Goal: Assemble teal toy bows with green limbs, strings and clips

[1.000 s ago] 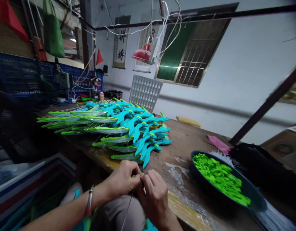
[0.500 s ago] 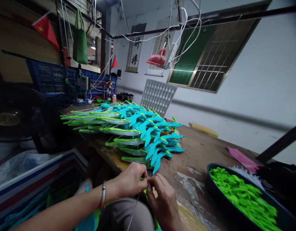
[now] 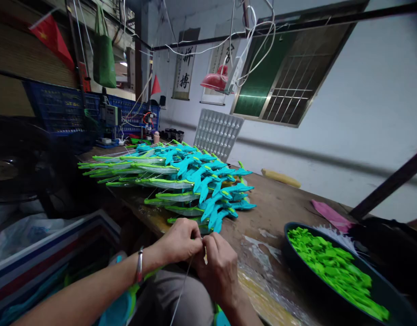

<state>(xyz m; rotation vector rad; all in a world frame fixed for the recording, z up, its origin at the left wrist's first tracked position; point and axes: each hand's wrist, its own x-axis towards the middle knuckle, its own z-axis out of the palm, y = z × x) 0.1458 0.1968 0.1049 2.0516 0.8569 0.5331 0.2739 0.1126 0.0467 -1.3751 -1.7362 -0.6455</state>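
My left hand (image 3: 182,241), with a bracelet at the wrist, is closed in a pinch, its fingertips meeting those of my right hand (image 3: 220,265), which is closed too. A thin pale string (image 3: 181,290) hangs down from between them over my knee. Whatever else the fingertips hold is too small to make out. Blue and green plastic parts (image 3: 118,310) show below my forearm, partly hidden. Just beyond my hands, a pile of blue and green toy pieces (image 3: 205,181) with strings lies on the wooden table (image 3: 272,199).
A dark basin (image 3: 317,283) of green parts (image 3: 330,267) stands at the right, near a pink cloth (image 3: 331,216). At the lower left is a striped box (image 3: 42,253) with blue parts inside. A red lamp (image 3: 215,80) hangs above the table.
The whole view has shifted slightly. My hands remain together, and my right hand has turned a little, with its fingers curled more tightly.
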